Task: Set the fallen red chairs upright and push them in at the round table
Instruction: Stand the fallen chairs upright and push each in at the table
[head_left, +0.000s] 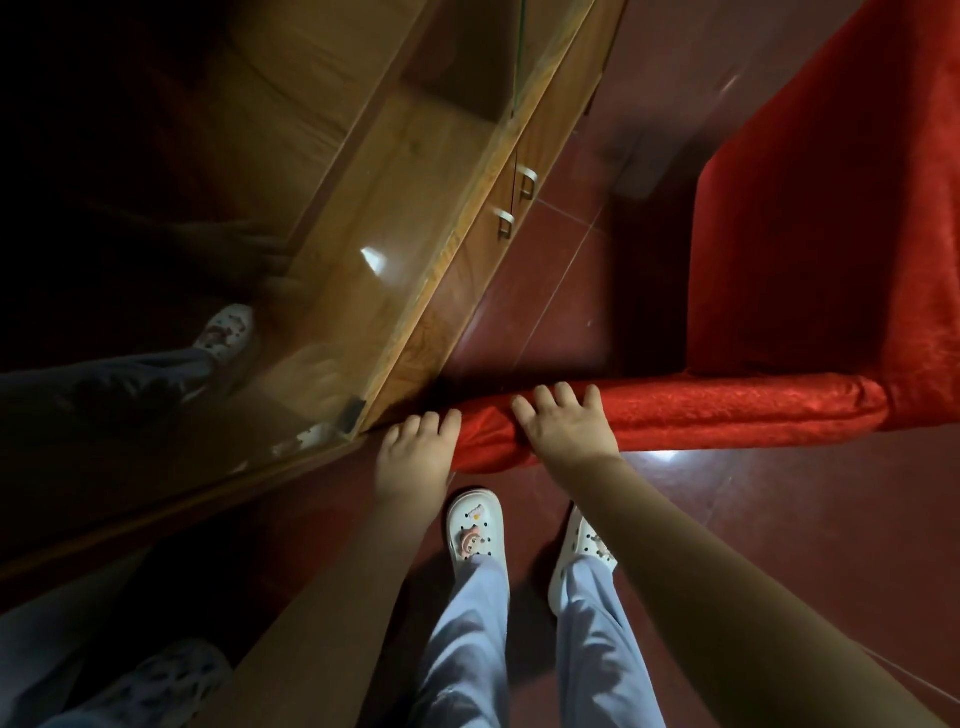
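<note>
A red fabric-covered chair (810, 270) fills the right side of the view, seen from above. Its padded top rail (727, 410) runs left to right just ahead of my feet. My left hand (415, 457) grips the left end of that rail, fingers curled over its far side. My right hand (566, 426) grips the rail just to the right, fingers wrapped over the top. The round table is not in view.
A wooden cabinet (405, 291) with a glass front and two metal handles (514, 208) stands close on the left, its corner almost touching the chair rail. Dark red floor tiles (779, 519) lie to the right. My feet in white clogs (475, 530) stand under the rail.
</note>
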